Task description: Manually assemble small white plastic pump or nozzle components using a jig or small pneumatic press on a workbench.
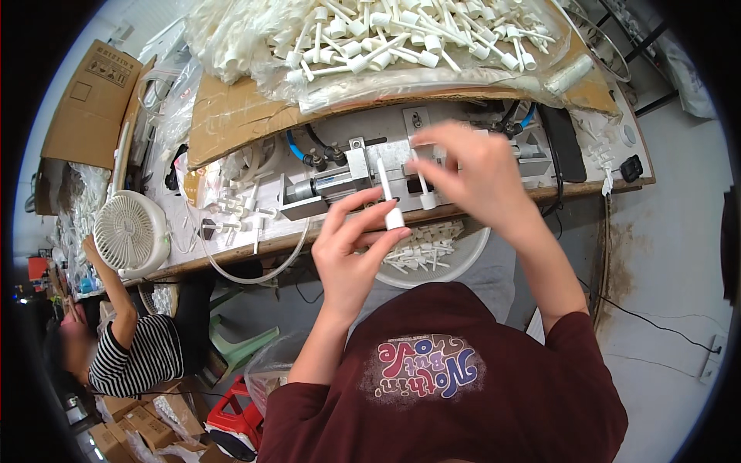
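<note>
My left hand [349, 245] pinches a white plastic stick with a thick cylindrical end [386, 189]; the thick end is down by the fingertips and the thin stem points up and away. Thumb and forefinger of my right hand [471, 166] close around the upper stem of a second white plastic stick [427, 199], whose thick end hangs toward me. Its upper tip is hidden by the fingers. Both sticks are in front of a metal clamping fixture [361, 168] on the bench, with a cylinder on each side.
A big heap of similar white sticks [386, 42] lies on plastic and cardboard [231, 127] above the fixture. Below the bench edge is a white basin [471, 255] of white parts. A white fan [133, 233], loose white pieces [243, 210] and another person [147, 347] are at left.
</note>
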A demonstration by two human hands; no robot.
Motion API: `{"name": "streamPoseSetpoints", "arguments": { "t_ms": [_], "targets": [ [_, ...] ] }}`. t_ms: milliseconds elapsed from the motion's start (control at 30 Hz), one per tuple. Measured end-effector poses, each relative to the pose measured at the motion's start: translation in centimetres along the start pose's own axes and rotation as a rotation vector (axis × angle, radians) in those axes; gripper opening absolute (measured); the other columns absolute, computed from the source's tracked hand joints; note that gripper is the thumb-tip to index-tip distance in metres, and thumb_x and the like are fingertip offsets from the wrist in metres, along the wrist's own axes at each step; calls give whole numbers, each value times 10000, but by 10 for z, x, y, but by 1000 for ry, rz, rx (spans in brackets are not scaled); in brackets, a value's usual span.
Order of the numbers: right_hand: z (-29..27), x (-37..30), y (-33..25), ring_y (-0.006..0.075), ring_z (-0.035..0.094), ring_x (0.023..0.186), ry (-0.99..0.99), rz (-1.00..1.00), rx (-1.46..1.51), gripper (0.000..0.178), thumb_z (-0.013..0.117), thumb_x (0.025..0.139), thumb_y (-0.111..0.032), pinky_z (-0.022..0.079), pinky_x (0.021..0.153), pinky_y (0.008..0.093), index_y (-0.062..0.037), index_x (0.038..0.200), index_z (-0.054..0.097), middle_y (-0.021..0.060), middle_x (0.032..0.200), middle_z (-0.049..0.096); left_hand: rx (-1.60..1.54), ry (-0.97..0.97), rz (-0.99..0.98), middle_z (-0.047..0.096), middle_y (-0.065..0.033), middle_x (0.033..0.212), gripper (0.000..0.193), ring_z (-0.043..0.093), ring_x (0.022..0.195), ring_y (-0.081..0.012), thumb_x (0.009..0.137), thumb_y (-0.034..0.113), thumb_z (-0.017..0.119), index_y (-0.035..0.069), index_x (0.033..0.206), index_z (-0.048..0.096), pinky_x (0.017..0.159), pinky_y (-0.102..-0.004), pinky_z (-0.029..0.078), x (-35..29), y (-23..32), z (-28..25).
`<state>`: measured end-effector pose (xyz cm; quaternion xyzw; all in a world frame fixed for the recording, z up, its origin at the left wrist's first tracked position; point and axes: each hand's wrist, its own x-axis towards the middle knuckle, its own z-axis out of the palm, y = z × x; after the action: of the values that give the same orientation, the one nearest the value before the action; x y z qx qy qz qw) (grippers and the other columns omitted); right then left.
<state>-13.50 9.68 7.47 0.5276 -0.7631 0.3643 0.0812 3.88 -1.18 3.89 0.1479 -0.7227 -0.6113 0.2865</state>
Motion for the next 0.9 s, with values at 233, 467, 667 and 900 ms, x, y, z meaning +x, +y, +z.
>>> {"name": "streamPoseSetpoints", "arguments": {
  "t_ms": [233, 467, 667, 900],
  "targets": [
    [12, 117, 28, 288, 691, 777, 116, -233, -419, 234, 648, 800, -38, 547, 666, 390, -50, 1034, 634, 109, 926, 700, 780, -99, 409, 663, -54, 1257, 279, 691, 701, -190, 763, 103, 778, 61, 1034, 726, 645, -285, 548, 6, -31, 25],
    [33, 148, 44, 337, 673, 940, -214, -51, -610, 229, 596, 787, 25, 551, 766, 441, -40, 1007, 589, 153, 912, 689, 997, -194, 467, 673, -42, 1239, 307, 652, 594, -196, 738, 127, 772, 75, 1035, 715, 585, -301, 525, 12, -40, 33],
    [18, 140, 71, 267, 677, 847, -14, -143, -281, 289, 701, 767, -18, 556, 737, 371, -52, 1053, 678, 117, 919, 698, 937, -196, 472, 677, -48, 1228, 278, 637, 561, -208, 729, 134, 779, 83, 996, 722, 564, -299, 518, 24, -40, 38],
    [-16, 143, 82, 193, 647, 612, 6, 278, 402, 154, 714, 838, -49, 491, 556, 304, 54, 938, 659, 121, 722, 671, 937, -191, 478, 682, -50, 1220, 269, 633, 536, -207, 722, 139, 784, 88, 980, 730, 539, -289, 511, 24, -39, 38]
  ]
}}
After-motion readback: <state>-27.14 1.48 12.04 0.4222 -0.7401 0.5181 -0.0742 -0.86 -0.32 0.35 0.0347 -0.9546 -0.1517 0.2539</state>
